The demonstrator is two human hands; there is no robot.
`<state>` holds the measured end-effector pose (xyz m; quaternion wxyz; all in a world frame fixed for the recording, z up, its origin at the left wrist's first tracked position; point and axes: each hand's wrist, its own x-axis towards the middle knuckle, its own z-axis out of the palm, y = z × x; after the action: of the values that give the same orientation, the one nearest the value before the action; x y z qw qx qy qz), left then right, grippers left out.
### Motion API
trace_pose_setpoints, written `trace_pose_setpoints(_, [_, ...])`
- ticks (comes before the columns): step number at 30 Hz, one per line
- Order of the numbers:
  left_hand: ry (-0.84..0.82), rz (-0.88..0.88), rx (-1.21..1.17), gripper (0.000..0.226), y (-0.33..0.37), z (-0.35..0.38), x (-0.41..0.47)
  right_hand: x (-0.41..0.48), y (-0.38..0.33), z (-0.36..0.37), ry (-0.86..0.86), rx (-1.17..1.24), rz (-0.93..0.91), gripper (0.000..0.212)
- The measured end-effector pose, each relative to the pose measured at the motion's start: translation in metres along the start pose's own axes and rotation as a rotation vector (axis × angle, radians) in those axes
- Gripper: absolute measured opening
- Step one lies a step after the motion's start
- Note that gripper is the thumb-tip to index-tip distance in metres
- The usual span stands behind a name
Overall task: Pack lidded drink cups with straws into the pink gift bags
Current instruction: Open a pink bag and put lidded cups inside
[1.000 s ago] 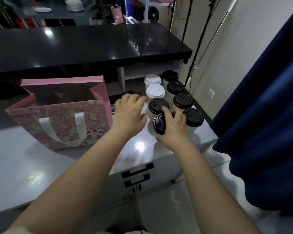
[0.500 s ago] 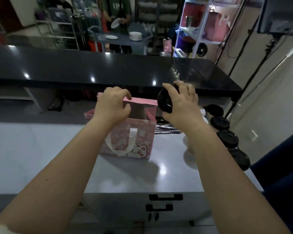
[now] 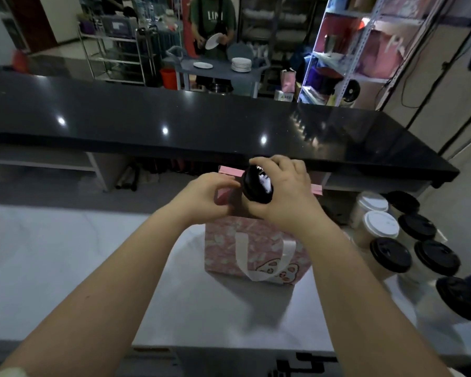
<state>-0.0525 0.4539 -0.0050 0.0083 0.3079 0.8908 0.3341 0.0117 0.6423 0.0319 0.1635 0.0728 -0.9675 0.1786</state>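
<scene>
Clamped in the right hand (image 3: 286,198), a cup (image 3: 256,186) is held tilted just above the bag (image 3: 256,240), its rim pinched alongside by the left hand (image 3: 207,197): loading is in hand, with righting and lowering judged next.

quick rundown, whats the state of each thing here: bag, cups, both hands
pink gift bag: upright on the counter, mouth open
held cup: lid on, tilted, over the bag's mouth
left hand: grips the bag's top edge
right hand: grips the held cup
white-lidded cups: two, upright, lids on, on the counter
black-lidded cups: upright, lids on, beside the white ones
</scene>
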Motion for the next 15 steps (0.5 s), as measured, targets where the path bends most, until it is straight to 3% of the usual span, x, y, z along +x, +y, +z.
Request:
trace_pose_setpoints(4, [-0.172, -0.094, 0.156, 0.092, -0.009, -0.003, -0.002, -0.002, 0.009, 0.015, -0.038, -0.235, 0.126, 0.077])
trace_pose_setpoints(8, [-0.286, -0.072, 0.274, 0.124, -0.008, 0.002, -0.003, -0.01, 0.015, 0.02, -0.071, -0.231, 0.103, 0.074])
trace_pose_setpoints(11, [-0.324, -0.051, 0.211, 0.135, -0.008, 0.01, -0.01, -0.015, 0.014, 0.023, -0.104, -0.213, 0.071, 0.072])
trace_pose_setpoints(15, [-0.342, -0.013, 0.124, 0.134, -0.005, 0.018, -0.019, -0.014, 0.012, 0.04, -0.306, -0.37, 0.021, 0.081])
